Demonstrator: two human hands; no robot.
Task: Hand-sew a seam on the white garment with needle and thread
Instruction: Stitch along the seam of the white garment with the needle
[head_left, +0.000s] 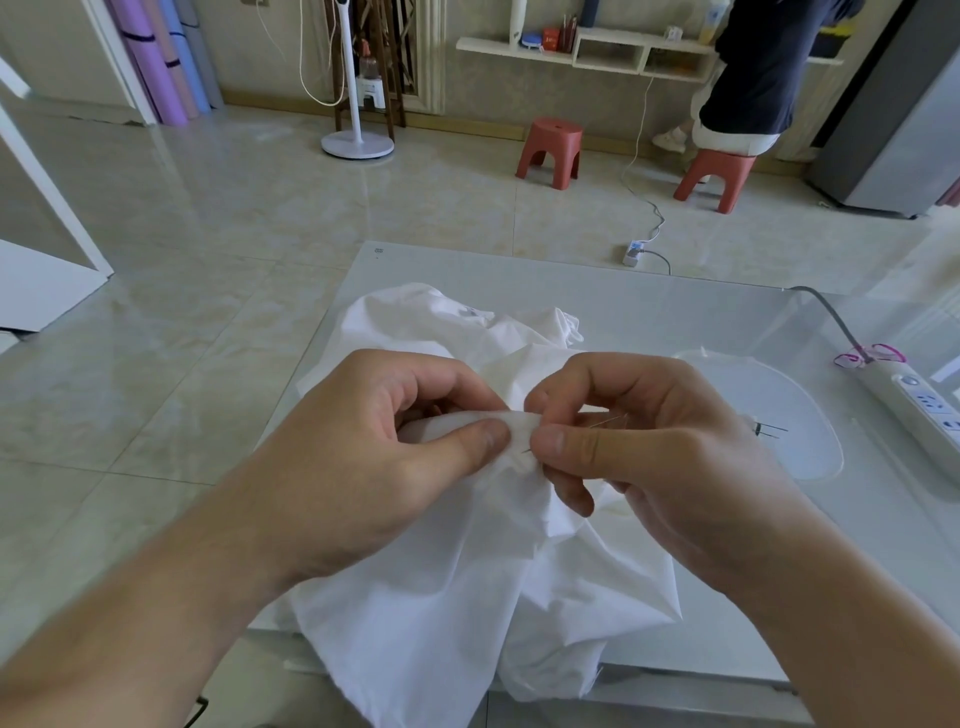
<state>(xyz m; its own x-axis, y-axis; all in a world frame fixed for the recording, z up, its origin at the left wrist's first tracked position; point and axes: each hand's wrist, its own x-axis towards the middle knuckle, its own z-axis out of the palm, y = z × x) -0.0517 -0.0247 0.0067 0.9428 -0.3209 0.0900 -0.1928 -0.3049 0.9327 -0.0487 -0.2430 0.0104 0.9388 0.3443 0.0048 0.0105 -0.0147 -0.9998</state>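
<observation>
The white garment (467, 582) lies crumpled on a glass table (649, 306) and hangs over its near edge. My left hand (374, 462) pinches a raised fold of the cloth between thumb and fingers. Close to its right, my right hand (649, 457) pinches a thin needle (605, 422) at the fold; the needle's tip shows as a short dark line on the cloth by my right thumb. The thread is too fine to make out.
A clear plastic lid or tray (779, 415) lies right of my hands with small pins (769, 429) on it. A white power strip (919, 410) lies at the table's right edge. Two red stools (550, 150) and a seated person (753, 73) are beyond, on the tiled floor.
</observation>
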